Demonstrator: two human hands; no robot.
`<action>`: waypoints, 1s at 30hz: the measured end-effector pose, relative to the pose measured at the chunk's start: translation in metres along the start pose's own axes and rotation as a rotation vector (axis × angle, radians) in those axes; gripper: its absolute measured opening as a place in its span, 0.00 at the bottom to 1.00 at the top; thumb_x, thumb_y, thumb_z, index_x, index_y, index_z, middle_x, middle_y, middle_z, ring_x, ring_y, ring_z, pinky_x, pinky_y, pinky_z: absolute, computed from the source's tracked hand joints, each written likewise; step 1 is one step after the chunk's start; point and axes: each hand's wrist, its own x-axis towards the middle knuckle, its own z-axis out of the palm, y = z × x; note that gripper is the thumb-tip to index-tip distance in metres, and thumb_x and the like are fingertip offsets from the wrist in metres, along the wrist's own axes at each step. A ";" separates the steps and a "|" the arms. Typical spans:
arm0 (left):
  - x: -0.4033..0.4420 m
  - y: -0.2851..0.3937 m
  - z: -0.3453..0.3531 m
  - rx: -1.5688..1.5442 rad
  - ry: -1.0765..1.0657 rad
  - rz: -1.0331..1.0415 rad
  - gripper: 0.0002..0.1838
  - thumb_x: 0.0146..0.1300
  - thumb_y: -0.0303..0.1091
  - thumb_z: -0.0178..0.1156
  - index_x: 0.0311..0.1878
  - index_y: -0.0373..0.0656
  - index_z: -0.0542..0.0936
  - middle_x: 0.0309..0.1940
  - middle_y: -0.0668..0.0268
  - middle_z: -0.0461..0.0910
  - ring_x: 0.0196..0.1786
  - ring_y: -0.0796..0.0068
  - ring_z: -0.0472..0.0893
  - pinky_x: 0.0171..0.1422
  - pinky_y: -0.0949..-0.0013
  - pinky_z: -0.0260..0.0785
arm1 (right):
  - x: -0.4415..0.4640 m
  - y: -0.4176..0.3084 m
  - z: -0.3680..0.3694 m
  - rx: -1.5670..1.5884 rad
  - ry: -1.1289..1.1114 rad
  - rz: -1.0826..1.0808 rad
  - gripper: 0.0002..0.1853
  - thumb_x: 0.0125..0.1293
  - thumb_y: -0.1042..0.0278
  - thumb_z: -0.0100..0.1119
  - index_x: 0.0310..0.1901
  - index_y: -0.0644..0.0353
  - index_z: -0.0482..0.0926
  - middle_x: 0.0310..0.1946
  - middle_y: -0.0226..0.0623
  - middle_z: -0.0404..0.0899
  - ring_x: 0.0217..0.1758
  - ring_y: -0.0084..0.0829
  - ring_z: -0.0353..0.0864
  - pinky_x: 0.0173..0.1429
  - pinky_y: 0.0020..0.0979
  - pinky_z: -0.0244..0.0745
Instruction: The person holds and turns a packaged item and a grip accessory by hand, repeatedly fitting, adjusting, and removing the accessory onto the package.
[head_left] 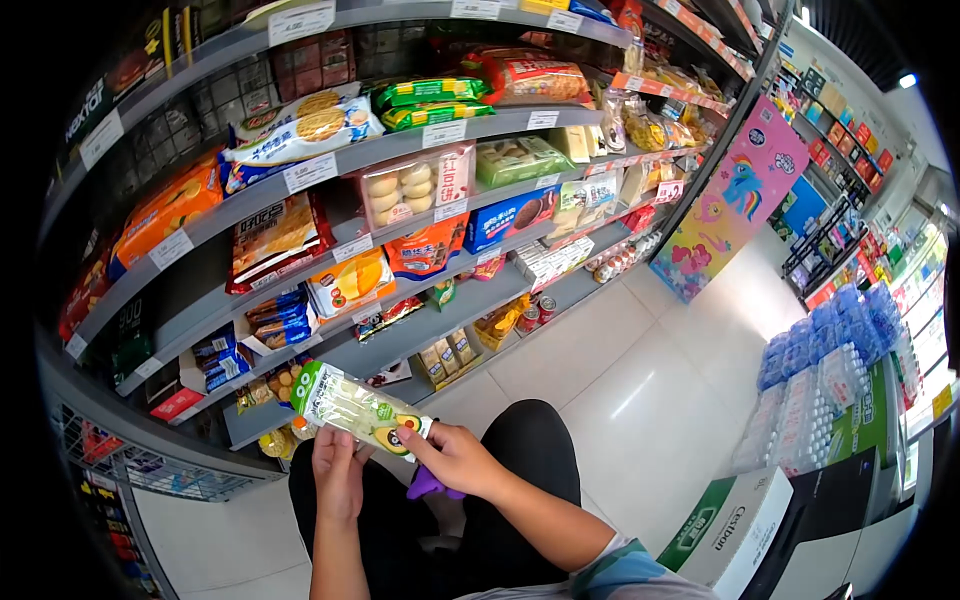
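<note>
A long green and white snack packet [350,402], printed with avocado halves, is held tilted above my lap. My left hand [338,472] pinches its lower edge near the left part. At the right end, my right hand [455,460] grips the packet with the thumb across its front. Something purple and soft-looking [432,486] shows just below my right hand; its kind is unclear. My knees [530,445] in black trousers are bent beneath both hands.
Curved-looking grey shelves [400,235] full of packaged snacks stand in front. A pink cartoon panel [730,200] closes the shelf end. Shrink-wrapped bottle packs [815,385] and a Cestbon carton [728,530] are on the right. A wire basket [150,455] sits at lower left.
</note>
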 end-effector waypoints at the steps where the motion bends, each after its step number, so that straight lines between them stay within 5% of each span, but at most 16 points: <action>1: 0.001 -0.002 0.001 0.031 -0.024 0.025 0.24 0.78 0.41 0.55 0.71 0.42 0.68 0.65 0.61 0.77 0.66 0.66 0.78 0.69 0.56 0.70 | 0.001 0.002 -0.002 0.030 -0.016 -0.004 0.24 0.79 0.47 0.53 0.43 0.64 0.82 0.22 0.23 0.75 0.26 0.14 0.71 0.31 0.23 0.68; 9: 0.005 -0.005 0.010 0.067 -0.166 0.082 0.21 0.78 0.44 0.55 0.66 0.44 0.70 0.64 0.62 0.78 0.65 0.67 0.78 0.66 0.56 0.73 | 0.006 0.019 -0.012 0.322 -0.049 -0.011 0.23 0.79 0.45 0.53 0.44 0.61 0.83 0.28 0.22 0.75 0.31 0.14 0.70 0.36 0.21 0.67; 12: 0.006 -0.009 0.011 0.026 -0.144 0.039 0.22 0.74 0.42 0.62 0.62 0.40 0.73 0.62 0.61 0.78 0.65 0.66 0.78 0.67 0.55 0.73 | 0.007 0.021 -0.018 0.423 -0.050 0.013 0.24 0.78 0.44 0.54 0.43 0.60 0.83 0.28 0.21 0.75 0.30 0.14 0.70 0.36 0.20 0.67; 20: 0.007 -0.022 0.015 0.006 -0.216 -0.056 0.49 0.61 0.44 0.76 0.77 0.36 0.58 0.72 0.58 0.68 0.75 0.60 0.68 0.80 0.55 0.56 | 0.002 0.014 -0.038 0.662 -0.177 0.284 0.25 0.72 0.40 0.61 0.45 0.59 0.84 0.28 0.23 0.78 0.27 0.14 0.74 0.30 0.18 0.68; 30: 0.016 -0.038 0.020 0.091 -0.177 -0.038 0.45 0.62 0.52 0.73 0.73 0.34 0.64 0.67 0.57 0.74 0.70 0.60 0.74 0.75 0.54 0.65 | -0.001 0.012 -0.052 0.618 -0.173 0.339 0.27 0.72 0.37 0.60 0.42 0.59 0.83 0.26 0.24 0.77 0.26 0.15 0.75 0.29 0.19 0.68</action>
